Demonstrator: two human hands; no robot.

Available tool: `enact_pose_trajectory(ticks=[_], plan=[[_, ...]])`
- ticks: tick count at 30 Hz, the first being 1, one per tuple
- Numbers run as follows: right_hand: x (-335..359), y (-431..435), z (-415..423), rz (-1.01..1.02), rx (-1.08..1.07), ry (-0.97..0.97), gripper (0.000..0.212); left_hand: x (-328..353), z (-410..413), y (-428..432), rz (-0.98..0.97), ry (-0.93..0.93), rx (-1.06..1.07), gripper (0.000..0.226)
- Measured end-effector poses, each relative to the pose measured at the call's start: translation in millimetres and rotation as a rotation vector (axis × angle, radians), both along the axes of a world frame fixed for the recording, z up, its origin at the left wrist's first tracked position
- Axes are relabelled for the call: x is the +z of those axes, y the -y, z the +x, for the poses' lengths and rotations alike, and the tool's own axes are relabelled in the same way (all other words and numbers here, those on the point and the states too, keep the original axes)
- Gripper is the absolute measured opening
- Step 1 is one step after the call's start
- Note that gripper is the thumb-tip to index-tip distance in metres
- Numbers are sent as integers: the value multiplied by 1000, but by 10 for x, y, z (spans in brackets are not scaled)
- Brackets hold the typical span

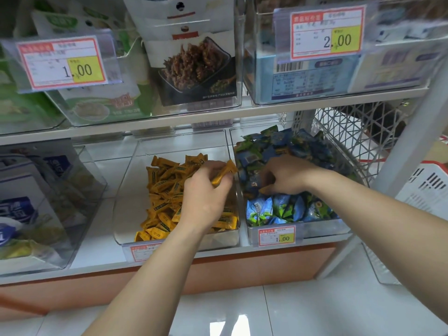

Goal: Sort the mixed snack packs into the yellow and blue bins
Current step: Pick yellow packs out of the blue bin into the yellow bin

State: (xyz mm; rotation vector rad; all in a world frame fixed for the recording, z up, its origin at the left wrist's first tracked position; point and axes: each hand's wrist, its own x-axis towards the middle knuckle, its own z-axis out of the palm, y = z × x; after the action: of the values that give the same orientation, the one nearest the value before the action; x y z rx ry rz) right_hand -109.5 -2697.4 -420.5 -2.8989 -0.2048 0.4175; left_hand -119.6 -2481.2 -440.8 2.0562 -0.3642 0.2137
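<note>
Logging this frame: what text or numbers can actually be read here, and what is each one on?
"1.00": upper-left price tag, on a clear shelf bin.
"2.00": upper-right price tag, likewise.
"1.00": blue bin tag, on the front of the blue bin.
Unreadable, blurred: yellow bin tag on the yellow bin.
Small print on every tag and on the yellow pack held by the left hand: too blurred.

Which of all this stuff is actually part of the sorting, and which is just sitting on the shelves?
In the job: left hand, the yellow pack it pinches, right hand, bin of yellow packs, bin of blue packs.
Just lying about: price tags, white mesh basket, snack bag above, blue-and-white cartons.
</note>
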Motion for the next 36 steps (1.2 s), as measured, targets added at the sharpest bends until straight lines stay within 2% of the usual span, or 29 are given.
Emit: enact_pose_trajectory(ticks=[2, 3, 6, 9, 11, 13, 15, 17, 18, 20, 22, 24, 27, 32, 36], plan=[[57, 10, 6, 6, -28, 80, 14, -1, 12, -13, -58, -44, 1, 19], [98, 20, -4, 74, -51, 139, 12, 6, 15, -20, -104, -70, -8, 22], [252, -33, -57, 478, -106, 301, 4, 63, 15, -3, -263, -117, -20, 16], [314, -245, -68, 874, -119, 266, 10, 137, -10, 67, -430, -198, -32, 7], [295, -391, -68, 1045, -143, 201, 8, 174, -30, 95, -607, -322, -80, 8], [263, -468, -48, 1154, -180, 145, 6, 180, -27, 75, -621, -328, -108, 13], [216, -477, 8, 1068, -182, 185, 10, 159, -3, 33, -528, -287, -122, 19], [149, -407, 93, 834, -159, 298, 18, 121, 39, -12, -424, -264, -99, 17], [111, -357, 127, 758, -139, 293, 23, 96, 56, -37, -375, -258, -77, 16], [-3, -250, 166, 610, -55, 167, 25, 60, 76, -77, -290, -254, -32, 18], [-155, -175, 180, 350, 45, 47, 14, 40, 85, -105, -246, -266, -1, 23], [-272, -131, 206, 180, 90, 5, 13, 22, 91, -120, -212, -282, 6, 29], [-307, -125, 274, 117, 89, 12, 16, 11, 94, -125, -170, -272, -2, 29], [-322, -236, 358, -120, 132, 30, 23, -5, 84, -133, -123, -226, -10, 18], [-364, -266, 383, -184, 113, 61, 27, -35, 103, -142, -104, -225, -13, 23]])
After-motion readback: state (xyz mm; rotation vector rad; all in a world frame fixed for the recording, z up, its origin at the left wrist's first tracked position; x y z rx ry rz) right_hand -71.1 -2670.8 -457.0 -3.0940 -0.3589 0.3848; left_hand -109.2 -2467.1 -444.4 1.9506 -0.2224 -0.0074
